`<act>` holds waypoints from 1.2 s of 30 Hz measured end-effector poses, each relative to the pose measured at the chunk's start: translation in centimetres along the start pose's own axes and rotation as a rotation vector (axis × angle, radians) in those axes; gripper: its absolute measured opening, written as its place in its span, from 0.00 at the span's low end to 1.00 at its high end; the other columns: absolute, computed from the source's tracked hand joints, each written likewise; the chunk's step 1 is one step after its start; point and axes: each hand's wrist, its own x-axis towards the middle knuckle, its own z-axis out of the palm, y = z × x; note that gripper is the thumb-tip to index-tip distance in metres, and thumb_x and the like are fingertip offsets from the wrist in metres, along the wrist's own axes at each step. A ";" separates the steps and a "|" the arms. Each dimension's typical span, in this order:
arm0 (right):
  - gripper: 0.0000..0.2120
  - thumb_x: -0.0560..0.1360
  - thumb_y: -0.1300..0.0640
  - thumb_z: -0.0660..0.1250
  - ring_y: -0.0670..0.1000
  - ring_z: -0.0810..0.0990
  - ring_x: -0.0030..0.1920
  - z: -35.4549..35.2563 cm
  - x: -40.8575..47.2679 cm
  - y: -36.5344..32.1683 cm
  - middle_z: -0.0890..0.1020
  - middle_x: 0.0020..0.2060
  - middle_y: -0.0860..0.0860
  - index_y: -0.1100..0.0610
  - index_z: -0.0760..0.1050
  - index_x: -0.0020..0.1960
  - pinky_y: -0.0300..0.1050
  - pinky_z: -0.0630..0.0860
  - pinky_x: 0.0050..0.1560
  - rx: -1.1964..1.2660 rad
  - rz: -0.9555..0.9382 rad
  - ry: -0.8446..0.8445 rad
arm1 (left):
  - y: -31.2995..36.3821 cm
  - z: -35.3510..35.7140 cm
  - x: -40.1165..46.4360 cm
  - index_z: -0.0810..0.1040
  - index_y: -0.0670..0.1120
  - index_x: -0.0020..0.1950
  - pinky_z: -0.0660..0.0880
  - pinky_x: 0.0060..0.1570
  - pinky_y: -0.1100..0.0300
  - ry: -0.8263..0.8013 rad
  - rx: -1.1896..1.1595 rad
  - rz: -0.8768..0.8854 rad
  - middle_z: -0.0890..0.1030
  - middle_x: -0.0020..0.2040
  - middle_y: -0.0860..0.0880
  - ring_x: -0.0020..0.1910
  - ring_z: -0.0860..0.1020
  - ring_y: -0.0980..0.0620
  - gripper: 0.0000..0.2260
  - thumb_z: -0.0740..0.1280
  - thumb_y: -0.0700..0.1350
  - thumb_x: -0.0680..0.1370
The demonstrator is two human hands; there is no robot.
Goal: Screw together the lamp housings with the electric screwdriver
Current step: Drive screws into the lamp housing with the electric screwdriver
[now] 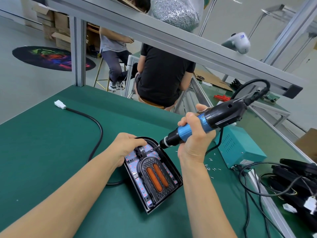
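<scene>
A black arch-shaped lamp housing (173, 176) lies open side up on the green table, showing a board dotted with red LEDs and two orange strips. My left hand (126, 148) grips its rounded far-left rim. My right hand (193, 134) is wrapped around the blue and black electric screwdriver (205, 121). The tool slants down to the left, its bit tip touching a screw spot near the housing's far end. A black cable with a white plug (60, 103) runs from under the housing across the mat.
Several loose screws (211, 167) lie right of the housing beside a teal power box (240, 146). Black parts and tangled wires (291, 182) fill the right edge. An aluminium frame bar (171, 42) crosses overhead. Two people sit beyond the table's far edge.
</scene>
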 end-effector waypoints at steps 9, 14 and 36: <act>0.15 0.66 0.66 0.65 0.56 0.71 0.35 0.4 -0.5 -0.1 0.72 0.38 0.60 0.46 0.80 0.35 0.47 0.72 0.39 -0.096 -0.014 -0.175 | -0.4 0.1 -0.4 0.82 0.33 0.46 0.70 0.38 0.59 0.034 -0.030 0.045 0.79 0.40 0.41 0.38 0.73 0.47 0.10 0.72 0.39 0.71; 0.15 0.64 0.66 0.67 0.53 0.72 0.31 0.7 -0.5 -0.1 0.75 0.27 0.50 0.48 0.77 0.45 0.44 0.73 0.37 -0.073 -0.038 -0.258 | -0.2 0.3 -0.7 0.81 0.32 0.46 0.68 0.31 0.63 0.052 -0.016 0.082 0.77 0.38 0.43 0.34 0.71 0.48 0.10 0.71 0.39 0.72; 0.16 0.65 0.70 0.65 0.52 0.70 0.34 0.4 -0.8 0.6 0.73 0.29 0.49 0.48 0.72 0.33 0.43 0.70 0.38 -0.088 0.061 -0.391 | -1.3 0.2 -0.2 0.80 0.30 0.46 0.73 0.28 0.61 0.047 -0.134 -0.012 0.79 0.34 0.40 0.28 0.74 0.47 0.09 0.70 0.37 0.73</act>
